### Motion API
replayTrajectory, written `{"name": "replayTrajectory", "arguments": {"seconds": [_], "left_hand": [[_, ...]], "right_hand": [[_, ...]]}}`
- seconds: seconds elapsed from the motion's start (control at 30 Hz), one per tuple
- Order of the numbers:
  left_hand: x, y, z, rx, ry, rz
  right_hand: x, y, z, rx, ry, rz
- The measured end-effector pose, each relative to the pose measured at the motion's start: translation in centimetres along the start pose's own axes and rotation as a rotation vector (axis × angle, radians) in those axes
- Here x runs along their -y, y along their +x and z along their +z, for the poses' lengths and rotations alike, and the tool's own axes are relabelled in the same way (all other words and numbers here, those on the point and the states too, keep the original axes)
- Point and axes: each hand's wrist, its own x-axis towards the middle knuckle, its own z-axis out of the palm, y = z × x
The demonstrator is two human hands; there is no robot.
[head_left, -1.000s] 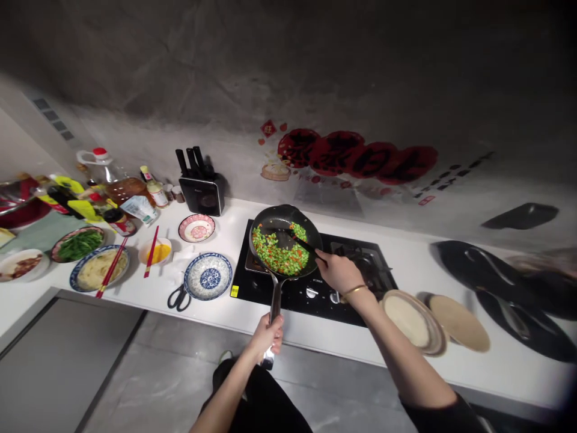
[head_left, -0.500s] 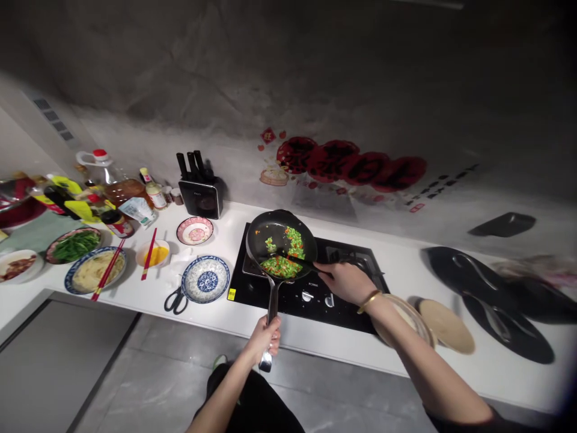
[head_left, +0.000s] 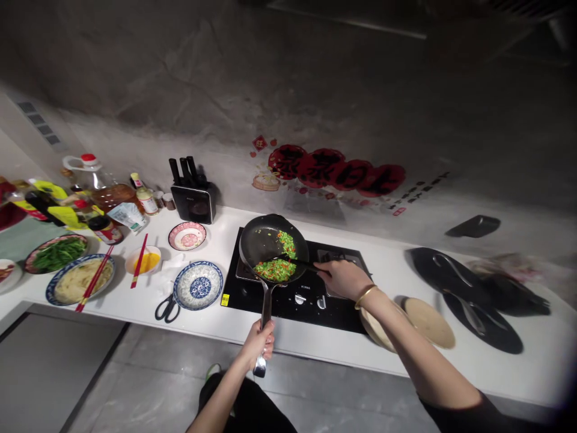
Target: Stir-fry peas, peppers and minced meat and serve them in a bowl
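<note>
My left hand [head_left: 260, 344] is closed round the metal handle of a black frying pan [head_left: 260, 236] over the left side of the black hob [head_left: 270, 300]. Diced green and orange vegetables [head_left: 274, 270] lie along the pan's near and right sides. A black spatula [head_left: 301, 261] reaches in from the right, gripped in my right hand [head_left: 340, 278]; its tip is among the vegetables and hard to make out. Just left of the hob stands a blue-and-white plate [head_left: 198, 285], with black-handled scissors [head_left: 167, 309] beside it.
Farther left are a bowl of noodles [head_left: 83, 279] with red chopsticks across it, a bowl of beaten egg [head_left: 146, 261], a plate of greens [head_left: 61, 254] and several bottles. A knife block [head_left: 193, 203] stands against the wall. Pan lids [head_left: 484, 325] lie at the right.
My view has shifted, so the counter appears farther left. Both hands keep their grips. The vegetables on the near side of the pan look slightly rearranged.
</note>
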Motion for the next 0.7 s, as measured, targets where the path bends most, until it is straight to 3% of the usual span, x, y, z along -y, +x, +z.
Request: {"name": "replayTrajectory", "arguments": {"seconds": [0.17, 0.23, 0.33, 0.5, 0.6, 0.7], "left_hand": [[0.2, 0.0, 0.0, -0.025, 0.027, 0.008], [-0.3, -0.2, 0.1, -0.024, 0.019, -0.004], [-1.0, -0.6, 0.3, -0.001, -0.017, -0.031], [-1.5, -0.8, 0.4, 0.015, -0.055, -0.048], [-1.4, -0.7, 0.3, 0.012, -0.051, -0.053], [-1.3, -0.6, 0.3, 0.008, -0.046, -0.055]], "right_hand": [[0.1, 3.6, 1.6, -0.117, -0.039, 0.055], [0.6, 4.2, 2.6, -0.091, -0.031, 0.101], [0.5, 2.8, 3.2, -0.003, 0.018, 0.142], [-1.8, -0.3, 1.1, 0.067, 0.086, 0.117], [-1.6, 0.8, 0.0, 0.008, 0.084, 0.086], [0.9, 3.7, 0.3, -0.059, 0.061, 0.058]]}}
